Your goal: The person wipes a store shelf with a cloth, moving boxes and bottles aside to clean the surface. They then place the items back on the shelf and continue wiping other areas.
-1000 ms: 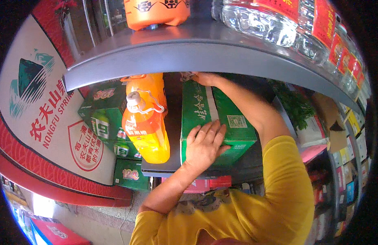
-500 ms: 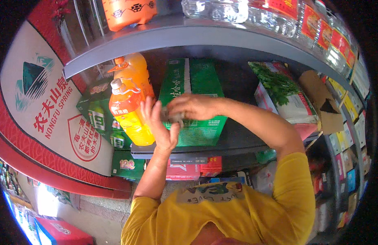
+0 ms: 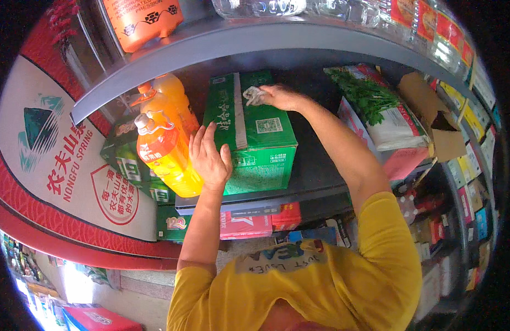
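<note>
A green cardboard carton with a pale tape strip along its top sits on the shelf in front of me. Reaching over its top, my right hand is closed on a crumpled greyish-white rag, which lies against the carton's upper face. My left hand is held up with its fingers stretched out, between the carton's left edge and a large bottle of orange drink; whether it touches either one, I cannot tell. More orange bottles stand behind that one.
The upper shelf's grey edge curves above my hands, with clear plastic bottles on it. To the right lie green leaves on a package, beside an open brown box. A white and red sign panel stands on the left.
My hands were together over the carton's front with the rag between them. Now they are apart: the right has carried the rag up onto the carton's top, while the left stays near the bottle.
</note>
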Demonstrator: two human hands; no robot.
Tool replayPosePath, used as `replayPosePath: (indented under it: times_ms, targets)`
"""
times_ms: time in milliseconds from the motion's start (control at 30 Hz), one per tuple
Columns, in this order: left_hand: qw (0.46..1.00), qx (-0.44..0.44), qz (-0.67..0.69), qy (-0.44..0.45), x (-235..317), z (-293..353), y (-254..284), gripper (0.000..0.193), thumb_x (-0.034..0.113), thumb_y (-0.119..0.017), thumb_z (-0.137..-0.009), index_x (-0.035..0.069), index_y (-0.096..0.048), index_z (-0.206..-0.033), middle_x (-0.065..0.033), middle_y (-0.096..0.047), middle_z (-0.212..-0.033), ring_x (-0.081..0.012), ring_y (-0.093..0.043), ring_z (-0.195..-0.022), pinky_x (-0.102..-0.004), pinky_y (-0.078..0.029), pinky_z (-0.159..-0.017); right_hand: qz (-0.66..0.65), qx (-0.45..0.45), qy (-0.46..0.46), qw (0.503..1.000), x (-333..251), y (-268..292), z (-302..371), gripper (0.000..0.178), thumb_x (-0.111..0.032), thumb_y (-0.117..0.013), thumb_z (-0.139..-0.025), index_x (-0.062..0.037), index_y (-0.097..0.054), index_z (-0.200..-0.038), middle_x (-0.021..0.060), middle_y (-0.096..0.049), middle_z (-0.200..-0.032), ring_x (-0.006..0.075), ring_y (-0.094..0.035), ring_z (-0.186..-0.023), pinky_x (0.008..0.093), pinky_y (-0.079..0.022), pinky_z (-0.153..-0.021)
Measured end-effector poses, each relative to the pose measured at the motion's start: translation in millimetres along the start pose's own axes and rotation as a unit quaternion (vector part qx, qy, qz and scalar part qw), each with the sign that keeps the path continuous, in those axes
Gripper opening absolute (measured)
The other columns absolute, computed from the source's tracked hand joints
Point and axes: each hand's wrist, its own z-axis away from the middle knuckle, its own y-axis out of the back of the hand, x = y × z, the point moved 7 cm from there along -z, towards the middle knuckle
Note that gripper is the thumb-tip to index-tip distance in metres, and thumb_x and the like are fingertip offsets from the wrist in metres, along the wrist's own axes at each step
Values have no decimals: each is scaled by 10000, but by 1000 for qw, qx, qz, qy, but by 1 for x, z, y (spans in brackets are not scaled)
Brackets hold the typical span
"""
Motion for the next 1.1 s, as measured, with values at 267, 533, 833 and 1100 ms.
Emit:
replayPosePath:
  times_ms: [267,533,833,1100]
  targets:
    - [999,-11,-44,-13,3,3,-2,355,264,-442,-813,46,-519,-1082,-95,-539,-1051,-286,-461,-1036,-425,-310,-923,-36,-124,183,975,-108,-1,98,391,-96,-565,-736,-69,-503,-1121,130,-526,-1095,298,-489,-1026,363,-404,-850]
    - [995,-99,-24,-20,5,0,-7,254,256,-484,-807,103,-565,-993,-119,-577,-966,-297,-512,-958,-419,-352,-870,-379,-176,-132,899,-13,-39,280,340,-182,-534,-789,-32,-507,-1093,135,-594,-969,264,-578,-863,324,-450,-718]
    - [993,-112,-33,-11,6,3,-10,239,240,-453,-838,88,-576,-975,-99,-600,-890,-304,-549,-840,-387,-404,-788,-19,318,-142,937,7,-23,276,337,-253,-566,-776,-70,-533,-1056,161,-592,-920,278,-579,-834,323,-451,-747]
    - [993,-114,-37,5,7,2,-11,233,213,-447,-839,69,-576,-969,-88,-600,-917,-285,-548,-844,-370,-403,-757,214,132,-91,964,20,-116,226,457,-331,-561,-727,-145,-486,-1137,135,-409,-1235,315,-432,-1085,493,-371,-867]
